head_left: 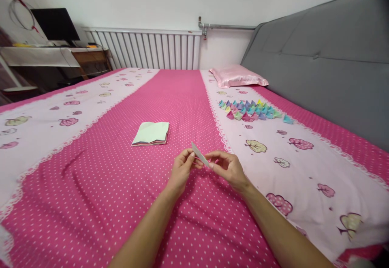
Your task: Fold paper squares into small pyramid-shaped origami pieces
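A small folded piece of pale paper [199,154] is held above the bed, tilted and seen nearly edge-on. My left hand [182,166] pinches its left side between thumb and fingers. At its lower right end, my right hand [226,167] grips it with thumb and fingertips. Beyond my left hand, a stack of square paper sheets [152,132] lies on the bedspread, pale green on top with other colours showing at the edge. Off to the right sit several small folded paper pieces [251,110] in blue, green, pink, purple and yellow, grouped in rows.
The pink dotted bedspread [100,166] has creases near me. A pink pillow [238,76] lies at the far right by the grey headboard [322,53]. Behind the bed is a white radiator [146,49]. A desk with a black monitor [55,24] stands at the far left.
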Demonstrator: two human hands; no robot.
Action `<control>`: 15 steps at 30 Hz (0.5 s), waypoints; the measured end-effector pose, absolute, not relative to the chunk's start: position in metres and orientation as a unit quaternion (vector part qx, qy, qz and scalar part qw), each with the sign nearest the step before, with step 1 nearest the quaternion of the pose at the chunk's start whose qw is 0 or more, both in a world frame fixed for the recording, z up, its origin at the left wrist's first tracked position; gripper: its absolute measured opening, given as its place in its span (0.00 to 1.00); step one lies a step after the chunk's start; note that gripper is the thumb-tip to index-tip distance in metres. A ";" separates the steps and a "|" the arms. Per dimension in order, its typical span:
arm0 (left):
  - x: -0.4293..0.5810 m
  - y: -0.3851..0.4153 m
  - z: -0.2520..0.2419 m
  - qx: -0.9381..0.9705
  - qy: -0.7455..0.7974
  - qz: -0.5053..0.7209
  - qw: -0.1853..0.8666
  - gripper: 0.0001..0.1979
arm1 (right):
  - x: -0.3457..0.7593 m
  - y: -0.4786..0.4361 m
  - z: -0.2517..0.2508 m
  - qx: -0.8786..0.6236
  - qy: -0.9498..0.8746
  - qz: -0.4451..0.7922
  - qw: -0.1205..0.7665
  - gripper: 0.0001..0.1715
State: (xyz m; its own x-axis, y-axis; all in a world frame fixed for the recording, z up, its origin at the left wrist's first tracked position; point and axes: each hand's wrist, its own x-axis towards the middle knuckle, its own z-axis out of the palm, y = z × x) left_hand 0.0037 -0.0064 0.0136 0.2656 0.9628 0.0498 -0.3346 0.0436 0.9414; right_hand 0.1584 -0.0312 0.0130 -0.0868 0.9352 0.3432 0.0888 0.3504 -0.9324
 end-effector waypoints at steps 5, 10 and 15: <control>0.004 -0.006 0.012 0.478 0.330 0.500 0.643 0.08 | 0.158 -0.031 0.013 -0.412 -0.617 0.399 0.539 0.10; 0.004 -0.007 0.011 0.488 0.335 0.492 0.639 0.09 | 0.159 -0.032 0.014 -0.405 -0.610 0.411 0.543 0.12; 0.005 -0.008 0.009 0.524 0.338 0.454 0.636 0.09 | 0.161 -0.032 0.013 -0.403 -0.576 0.425 0.569 0.12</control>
